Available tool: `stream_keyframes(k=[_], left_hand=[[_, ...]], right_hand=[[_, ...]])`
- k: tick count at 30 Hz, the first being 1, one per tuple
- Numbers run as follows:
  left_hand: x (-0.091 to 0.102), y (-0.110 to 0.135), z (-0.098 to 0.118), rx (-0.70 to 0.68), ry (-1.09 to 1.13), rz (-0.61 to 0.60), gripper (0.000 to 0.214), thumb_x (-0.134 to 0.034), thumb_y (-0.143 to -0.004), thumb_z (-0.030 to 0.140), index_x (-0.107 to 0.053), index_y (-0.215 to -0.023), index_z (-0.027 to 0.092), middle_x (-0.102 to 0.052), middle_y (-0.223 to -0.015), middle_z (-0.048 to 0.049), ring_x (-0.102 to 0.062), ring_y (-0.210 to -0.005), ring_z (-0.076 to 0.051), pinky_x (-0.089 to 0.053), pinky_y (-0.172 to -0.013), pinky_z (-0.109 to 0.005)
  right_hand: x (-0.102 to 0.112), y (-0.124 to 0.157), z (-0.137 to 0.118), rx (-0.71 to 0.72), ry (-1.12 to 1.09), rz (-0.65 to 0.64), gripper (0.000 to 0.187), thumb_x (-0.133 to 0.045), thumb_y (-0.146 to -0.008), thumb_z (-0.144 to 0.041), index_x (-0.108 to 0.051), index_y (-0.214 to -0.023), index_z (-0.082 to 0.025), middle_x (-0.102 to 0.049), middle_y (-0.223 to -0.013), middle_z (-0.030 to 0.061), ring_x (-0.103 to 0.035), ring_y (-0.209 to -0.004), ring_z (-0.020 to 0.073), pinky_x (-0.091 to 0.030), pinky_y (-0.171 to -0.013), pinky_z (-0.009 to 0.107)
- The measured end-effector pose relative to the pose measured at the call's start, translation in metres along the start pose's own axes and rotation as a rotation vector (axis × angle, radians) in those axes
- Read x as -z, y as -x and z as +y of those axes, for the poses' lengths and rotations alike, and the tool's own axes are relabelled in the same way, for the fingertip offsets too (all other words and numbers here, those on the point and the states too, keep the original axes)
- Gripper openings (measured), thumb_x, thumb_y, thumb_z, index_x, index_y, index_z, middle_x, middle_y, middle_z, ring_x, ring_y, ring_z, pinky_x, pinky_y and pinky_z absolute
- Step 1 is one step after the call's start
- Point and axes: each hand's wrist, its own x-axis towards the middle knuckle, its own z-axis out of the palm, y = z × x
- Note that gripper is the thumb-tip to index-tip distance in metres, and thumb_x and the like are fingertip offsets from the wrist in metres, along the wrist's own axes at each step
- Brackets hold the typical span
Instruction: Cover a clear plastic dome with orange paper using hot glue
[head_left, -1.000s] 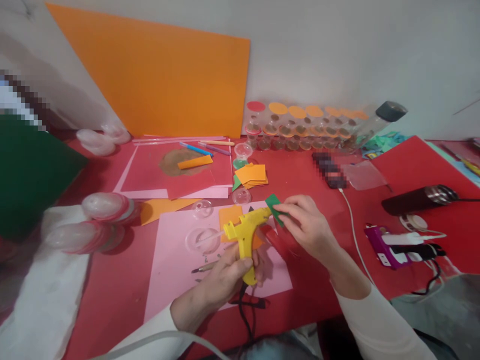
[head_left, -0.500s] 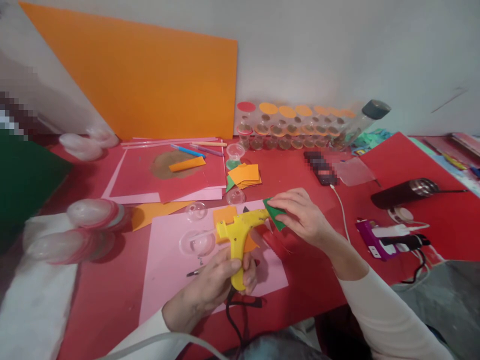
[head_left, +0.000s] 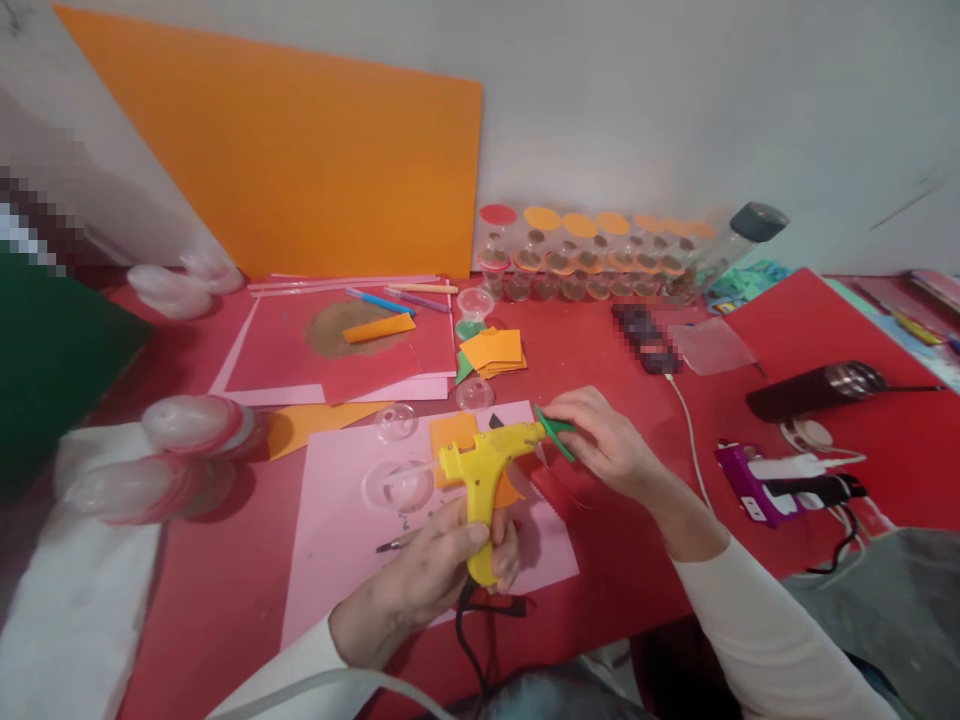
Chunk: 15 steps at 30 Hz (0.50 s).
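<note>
Fingers of the left hand (head_left: 431, 565) grasp the glue gun (head_left: 480, 480) at the lower middle of the head view; those of the right hand (head_left: 601, 437), right of centre, pinch the green piece (head_left: 555, 433) just beside the gun's tip (head_left: 535, 433). Pink paper (head_left: 330, 540) lies beneath the gun, orange cards (head_left: 498, 349) at the frame's centre.

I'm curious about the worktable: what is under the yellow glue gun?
Orange paper and a pink sheet show below the glue gun. Whatever the gun and the left hand cover can't be seen.
</note>
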Motion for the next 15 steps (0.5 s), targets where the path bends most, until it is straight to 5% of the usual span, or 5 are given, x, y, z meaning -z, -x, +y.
stream_keyframes(k=[8, 15], left_hand=[[-0.0012, 0.0001, 0.0024, -0.010, -0.021, 0.009, 0.043, -0.078, -0.087, 0.053, -0.056, -0.078, 0.017, -0.053, -0.063, 0.0028, -0.050, -0.056, -0.011, -0.039, -0.056, -0.025], [-0.0010, -0.0018, 0.0017, -0.031, -0.082, 0.020, 0.041, -0.075, -0.089, 0.053, -0.058, -0.079, 0.017, -0.053, -0.066, 0.0017, -0.051, -0.060, -0.012, -0.039, -0.058, -0.026]], right_hand=[[-0.0083, -0.0009, -0.0080, -0.142, -0.196, 0.134, 0.014, -0.058, -0.099, -0.016, -0.066, -0.089, -0.023, -0.071, -0.082, 0.0030, -0.065, -0.077, 0.0180, -0.053, -0.070, 0.029], [-0.0104, 0.0011, -0.0083, -0.531, -0.540, 0.215, 0.021, -0.073, -0.088, -0.036, -0.070, -0.071, -0.023, -0.064, -0.067, -0.0005, -0.059, -0.060, 0.0154, -0.046, -0.054, 0.027]])
